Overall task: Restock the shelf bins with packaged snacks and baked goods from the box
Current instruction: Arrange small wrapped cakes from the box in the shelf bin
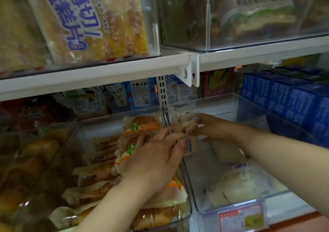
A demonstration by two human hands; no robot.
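Left hand: fingers mostly straight and spread, palm down over the orange-green bun packs in the middle bin. Its fingertips touch the lower edge of the clear-wrapped packet; no curl round it visible.
Right hand: thumb and fingers curled, pinching the same packet at its upper right side.
The packet sits upright-ish right over the wall between the middle bin and the right bin, toward the back edge of the lower shelf, in front of the slotted upright.
Right bin holds pale wrapped buns near its front edge; price tag is on its front wall.
Blue cartons are stacked at the shelf's right end.
On the upper shelf, sliced cake pack is at left and a sandwich in a clear bin is at right.
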